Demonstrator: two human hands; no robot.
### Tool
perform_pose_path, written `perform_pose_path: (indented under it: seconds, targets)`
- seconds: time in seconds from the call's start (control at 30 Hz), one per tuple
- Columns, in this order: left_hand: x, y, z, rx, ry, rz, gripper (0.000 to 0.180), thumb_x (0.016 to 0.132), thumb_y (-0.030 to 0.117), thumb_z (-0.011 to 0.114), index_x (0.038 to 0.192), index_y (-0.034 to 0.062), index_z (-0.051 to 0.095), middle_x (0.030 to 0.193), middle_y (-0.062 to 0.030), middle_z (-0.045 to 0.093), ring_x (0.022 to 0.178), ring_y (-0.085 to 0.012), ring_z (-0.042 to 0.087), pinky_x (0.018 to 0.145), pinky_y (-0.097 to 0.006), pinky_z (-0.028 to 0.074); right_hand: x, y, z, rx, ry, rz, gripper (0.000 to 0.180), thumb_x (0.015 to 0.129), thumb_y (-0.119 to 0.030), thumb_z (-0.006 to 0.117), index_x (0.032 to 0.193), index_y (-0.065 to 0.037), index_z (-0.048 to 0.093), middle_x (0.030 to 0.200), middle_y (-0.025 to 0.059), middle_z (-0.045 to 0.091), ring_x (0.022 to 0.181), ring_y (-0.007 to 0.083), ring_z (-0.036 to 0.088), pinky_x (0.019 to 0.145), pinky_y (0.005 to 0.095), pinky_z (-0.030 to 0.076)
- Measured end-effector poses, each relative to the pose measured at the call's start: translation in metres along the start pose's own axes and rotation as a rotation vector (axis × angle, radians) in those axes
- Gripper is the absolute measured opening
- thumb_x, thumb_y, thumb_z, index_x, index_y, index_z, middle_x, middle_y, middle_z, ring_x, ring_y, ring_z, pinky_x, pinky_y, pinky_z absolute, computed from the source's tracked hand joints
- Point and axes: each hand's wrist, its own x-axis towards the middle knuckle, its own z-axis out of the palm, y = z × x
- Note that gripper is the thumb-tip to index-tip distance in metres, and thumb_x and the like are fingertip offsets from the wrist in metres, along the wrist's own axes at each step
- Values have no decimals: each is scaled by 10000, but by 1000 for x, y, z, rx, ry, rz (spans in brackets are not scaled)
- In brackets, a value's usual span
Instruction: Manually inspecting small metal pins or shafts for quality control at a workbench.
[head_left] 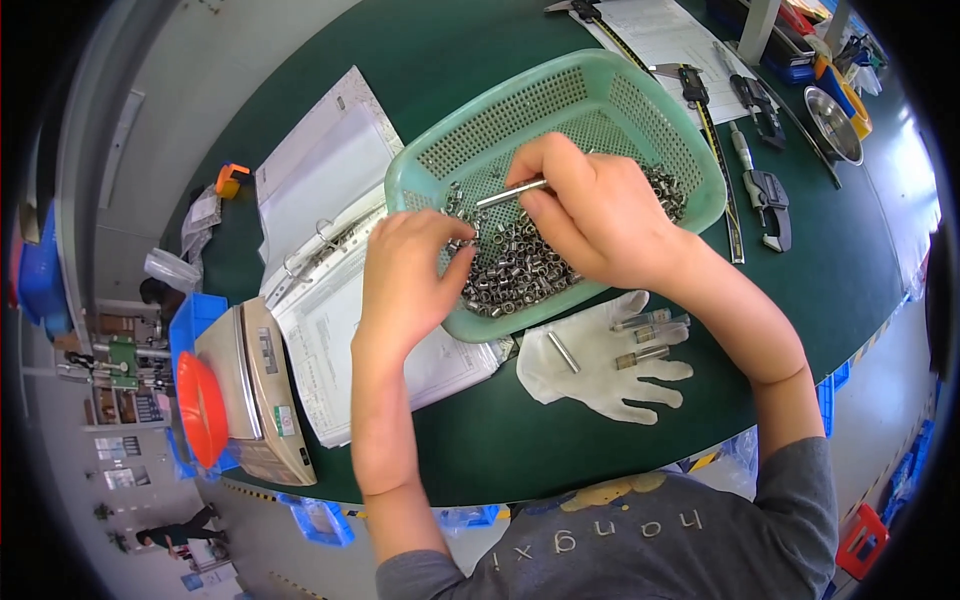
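Observation:
My right hand [600,215] is closed around a slim metal pin [512,193], whose end sticks out toward my left hand. With thumb and fingertips pinched, my left hand [408,278] holds a small metal ring [459,243]. Both hands are over a green perforated plastic basket [487,142]. Many small shiny metal rings [520,272] lie heaped in its near part. In front of the basket, a white glove [598,388] is spread flat on the table. On it rest a second metal pin [563,352] and several small clear tubes [642,357] with dark contents.
An open ring binder [325,130] with papers lies left of the basket, partly under it. Beyond it stand a weighing scale [262,385] and an orange-red basin [200,410]. Calipers [692,88], a micrometer [768,195] and a steel bowl [833,125] are at the right.

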Motion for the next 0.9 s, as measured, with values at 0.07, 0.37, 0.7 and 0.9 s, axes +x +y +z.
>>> perform_pose_path:
  seconds: [0.07, 0.37, 0.7, 0.9]
  targets:
    - [-2, -1, 1, 140, -103, 20, 60, 700, 105, 650, 753, 82, 634, 793, -56, 609, 835, -236, 559, 955, -436, 338, 0, 0, 0, 18, 64, -15, 167, 808, -105, 532, 936, -40, 447, 604, 110, 564, 497, 315, 541, 437, 398, 414]
    - [7, -1, 7, 340, -317, 11, 55, 633, 41, 628, 653, 91, 638, 724, -40, 611, 821, -239, 552, 1018, -476, 259, -1, -2, 0, 14, -3, 7, 166, 789, -73, 557, 927, -41, 471, 593, 97, 545, 526, 302, 546, 467, 389, 414]
    - [6, 19, 6, -542, 249, -67, 339, 664, -51, 647, 982, 29, 563, 776, -56, 629, 724, -141, 630, 644, -263, 506, -4, -2, 3, 39, -143, 99, 157, 804, -130, 496, 937, -48, 475, 633, 116, 592, 570, 327, 580, 501, 423, 455]
    - [3, 27, 14, -309, 390, 75, 355, 638, -43, 661, 969, 48, 571, 764, -71, 618, 654, -186, 616, 592, -288, 489, -2, -5, 3, -145, -159, -3, 147, 737, -106, 544, 863, -50, 493, 641, 102, 573, 555, 308, 580, 507, 401, 457]
